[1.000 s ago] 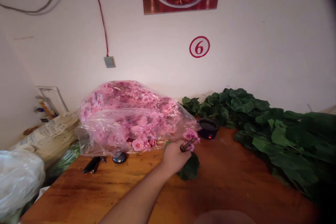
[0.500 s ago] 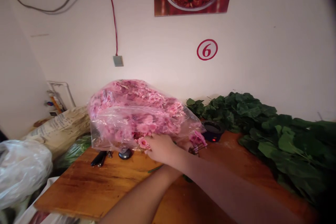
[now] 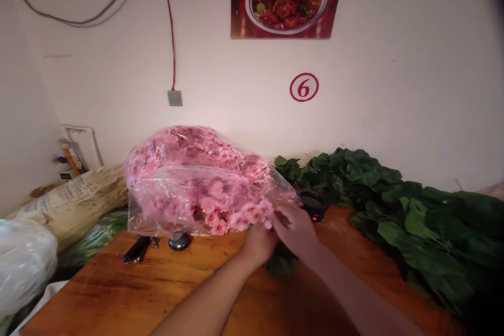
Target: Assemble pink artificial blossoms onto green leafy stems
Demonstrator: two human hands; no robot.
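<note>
A clear plastic bag (image 3: 189, 176) full of pink artificial flowers lies on the wooden table, its open side facing me. Just outside that opening, a sprig of pink artificial flowers (image 3: 250, 215) sits at my hands. My left hand (image 3: 260, 245) is closed below the sprig, with its fingers wrapped around the stem end. From the right, my right hand (image 3: 294, 228) meets it, fingers bent and closed at the sprig's right end; the fingertips are partly hidden. Green leaves (image 3: 280, 261) show beneath my hands.
A dark round device with a red light (image 3: 315, 206) stands behind my right hand. Piled green artificial leaves (image 3: 417, 226) cover the table's right side. A black-handled tool (image 3: 137, 249) and a dark round object (image 3: 179, 241) lie at left. Sacks (image 3: 82, 189) stand beyond the left edge.
My right hand has drawn back from the bag's opening to the right, uncrossing from my left arm. Pink flowers now stick out of the opening at my hands. The view has shifted slightly.
</note>
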